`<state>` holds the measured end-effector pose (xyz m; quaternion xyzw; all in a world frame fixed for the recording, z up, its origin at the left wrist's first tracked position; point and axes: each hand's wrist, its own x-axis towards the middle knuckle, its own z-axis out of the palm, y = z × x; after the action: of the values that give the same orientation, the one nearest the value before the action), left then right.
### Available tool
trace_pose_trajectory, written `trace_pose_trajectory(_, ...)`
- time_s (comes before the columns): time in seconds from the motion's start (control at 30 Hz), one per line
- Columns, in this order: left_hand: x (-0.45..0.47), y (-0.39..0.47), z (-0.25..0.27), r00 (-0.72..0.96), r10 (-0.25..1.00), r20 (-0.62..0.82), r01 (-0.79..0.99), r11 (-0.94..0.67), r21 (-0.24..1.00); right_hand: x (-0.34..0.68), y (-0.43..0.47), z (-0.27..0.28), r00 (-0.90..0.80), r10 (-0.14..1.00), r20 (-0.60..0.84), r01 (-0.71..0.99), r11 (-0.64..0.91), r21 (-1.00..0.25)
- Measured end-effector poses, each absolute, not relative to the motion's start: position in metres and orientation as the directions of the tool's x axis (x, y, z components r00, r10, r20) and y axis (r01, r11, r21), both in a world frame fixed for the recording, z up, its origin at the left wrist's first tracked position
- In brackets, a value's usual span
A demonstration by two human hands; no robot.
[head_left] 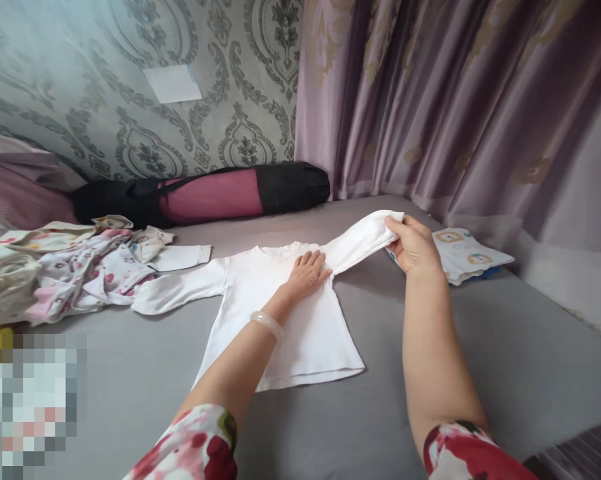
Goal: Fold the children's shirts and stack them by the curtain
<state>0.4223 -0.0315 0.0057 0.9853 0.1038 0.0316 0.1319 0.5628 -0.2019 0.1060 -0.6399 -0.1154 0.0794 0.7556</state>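
A small white long-sleeved shirt (pixel 260 300) lies spread on the grey bed sheet, its neckline towards the wall. My left hand (pixel 308 275) rests flat on the shirt's upper right part, near the shoulder seam, fingers stretched out. At the right, my right hand (pixel 414 243) pinches the cuff of the right sleeve between thumb and fingers. That sleeve is raised off the bed and pulled out to the upper right. The other sleeve lies out to the left, its end close to a heap of clothes.
Patterned baby clothes (pixel 90 267) lie heaped at the left. Folded printed clothes (pixel 470 253) sit on the right, behind my right hand. A long black and pink bag (pixel 210 193) lies along the wall. Purple curtains (pixel 405 100) hang at the right; the lower left corner is blurred out.
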Motion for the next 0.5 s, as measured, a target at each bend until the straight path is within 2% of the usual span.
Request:
trace_pose_trajectory(0.13,0.426,-0.029,0.005,0.972,0.233,0.028,0.219,-0.946,0.238,0.55,-0.201,0.119,0.925,0.373,0.074,-0.023,0.25,-0.968)
trace_pose_trajectory(0.4,0.442,-0.013,0.006,0.974,0.226,0.036,0.208,-0.94,0.269,0.534,-0.195,0.128,0.9,0.431,0.069,-0.023,0.205,-0.978)
trace_pose_trajectory(0.5,0.451,-0.008,0.015,0.971,0.238,-0.008,0.23,-0.93,0.288,0.529,-0.191,0.13,0.892,0.449,0.056,-0.045,0.21,-0.977)
